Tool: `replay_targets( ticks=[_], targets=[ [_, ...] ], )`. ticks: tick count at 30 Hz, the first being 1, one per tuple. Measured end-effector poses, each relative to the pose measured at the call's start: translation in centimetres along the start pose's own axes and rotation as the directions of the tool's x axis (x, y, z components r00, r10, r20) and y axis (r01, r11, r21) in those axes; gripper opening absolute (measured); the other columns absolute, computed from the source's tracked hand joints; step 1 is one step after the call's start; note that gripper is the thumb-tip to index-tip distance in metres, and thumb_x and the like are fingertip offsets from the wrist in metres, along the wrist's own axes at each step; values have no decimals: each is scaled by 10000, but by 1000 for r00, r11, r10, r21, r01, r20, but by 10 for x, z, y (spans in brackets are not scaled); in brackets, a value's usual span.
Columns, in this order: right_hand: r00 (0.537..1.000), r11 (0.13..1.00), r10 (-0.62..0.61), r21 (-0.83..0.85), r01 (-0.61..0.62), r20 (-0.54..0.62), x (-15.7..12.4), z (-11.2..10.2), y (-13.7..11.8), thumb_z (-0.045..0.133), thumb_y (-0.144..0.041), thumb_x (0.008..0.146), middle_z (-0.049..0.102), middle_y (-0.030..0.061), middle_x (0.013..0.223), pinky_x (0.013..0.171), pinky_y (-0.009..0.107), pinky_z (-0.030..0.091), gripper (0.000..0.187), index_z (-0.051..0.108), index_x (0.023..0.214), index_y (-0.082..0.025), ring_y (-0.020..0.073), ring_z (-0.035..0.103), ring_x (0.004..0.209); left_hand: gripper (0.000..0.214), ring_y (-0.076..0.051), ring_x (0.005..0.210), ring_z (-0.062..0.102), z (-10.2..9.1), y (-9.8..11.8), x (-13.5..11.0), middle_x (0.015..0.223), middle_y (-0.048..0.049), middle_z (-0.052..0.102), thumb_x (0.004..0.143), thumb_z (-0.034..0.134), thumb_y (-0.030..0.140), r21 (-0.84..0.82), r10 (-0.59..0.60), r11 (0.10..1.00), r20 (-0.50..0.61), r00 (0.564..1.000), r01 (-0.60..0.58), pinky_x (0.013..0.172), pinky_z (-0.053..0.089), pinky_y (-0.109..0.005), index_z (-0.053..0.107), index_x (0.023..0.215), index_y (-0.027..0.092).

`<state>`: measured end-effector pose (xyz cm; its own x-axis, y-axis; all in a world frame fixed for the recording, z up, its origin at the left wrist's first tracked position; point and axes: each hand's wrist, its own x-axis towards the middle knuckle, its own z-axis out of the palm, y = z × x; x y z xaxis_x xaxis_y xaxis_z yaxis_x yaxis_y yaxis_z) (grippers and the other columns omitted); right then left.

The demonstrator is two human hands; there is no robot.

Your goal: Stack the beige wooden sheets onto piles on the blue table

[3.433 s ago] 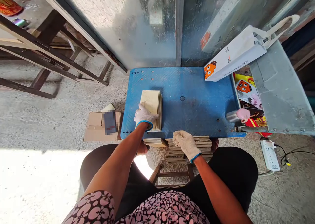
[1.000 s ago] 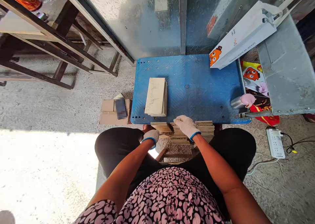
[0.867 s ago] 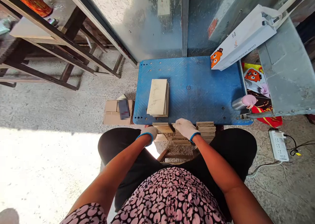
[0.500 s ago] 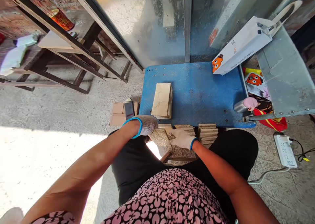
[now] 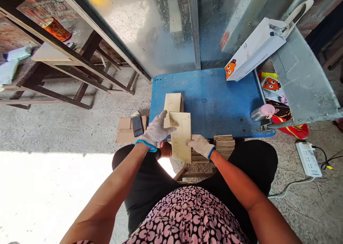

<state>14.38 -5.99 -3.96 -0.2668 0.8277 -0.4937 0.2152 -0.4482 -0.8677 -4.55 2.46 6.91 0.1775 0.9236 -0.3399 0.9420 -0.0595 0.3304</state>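
Cream-coloured, the oblong pale board (image 5: 181,140) is held between the two gloved hands above the near edge of the blue table (image 5: 217,104), its long sides running from near to far. Its far end overlaps, in view, the near part of a stack of similar boards (image 5: 173,100) on the left half of the table; whether the two touch cannot be told, nor whether further pieces lie beneath the held one. The right hand (image 5: 200,145) grips the right long edge, fingers bent. The left hand (image 5: 157,129) is spread at the left edge, thumb extended over the upper face and fingers pointing to the far side; its grip is loose at most. Below the near edge of the table, to the right of the held piece, are two lots of stacked slats, a middle pile (image 5: 200,157) beside the right hand and a right pile (image 5: 224,147). Left of the table, a dark phone (image 5: 137,127) rests on a flattened cardboard box (image 5: 124,131). At the far right stands a white paper bag (image 5: 257,49), leaning toward a grey metal box (image 5: 308,72); nearer, a steel cup (image 5: 257,114) with a pink lid (image 5: 268,110) lies tilted in view. A white power strip (image 5: 309,160) lies on the floor at right.
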Motion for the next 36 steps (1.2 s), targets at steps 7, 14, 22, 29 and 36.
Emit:
replay_targets(
  ticks=[7,14,22,29,36],
  targets=[
    [993,865,43,502,19,-111,10,-8,3,797,-473,585,732,45,792,763,327,551,355,730,766,-175,210,665,777,1109,-364,1315,510,98,12,-32,1385,-233,525,566,877,462,-208,-159,957,206,966,202,1055,445,-423,312,1446,92],
    [986,864,51,502,37,-159,15,-10,11,785,-512,586,753,65,837,793,352,539,402,734,796,-174,243,678,854,1340,-403,1387,399,125,37,-26,1444,-294,401,461,878,449,-185,-177,965,69,982,187,1119,372,-432,156,1497,2],
    [976,861,94,509,21,-198,17,-10,6,748,-651,650,674,36,708,619,305,507,474,652,740,-196,202,619,704,1306,-398,1241,544,104,37,-17,1328,-225,516,504,851,476,-91,-228,968,58,972,233,996,454,-441,157,1544,100],
    [983,709,108,705,26,-145,16,-14,-14,798,-745,550,444,-49,534,410,227,322,619,511,667,-209,76,382,452,1222,-394,1202,576,65,10,27,1316,-229,528,530,845,559,11,-388,922,-8,922,388,952,486,-454,234,1503,143],
    [990,743,111,669,-24,-88,21,-9,-4,795,-733,578,448,-58,524,418,223,325,618,472,665,-213,70,387,453,1027,-402,1168,600,48,-4,75,1273,-256,567,565,846,565,32,-574,816,-79,815,578,921,491,-464,358,1360,136]
  ],
)
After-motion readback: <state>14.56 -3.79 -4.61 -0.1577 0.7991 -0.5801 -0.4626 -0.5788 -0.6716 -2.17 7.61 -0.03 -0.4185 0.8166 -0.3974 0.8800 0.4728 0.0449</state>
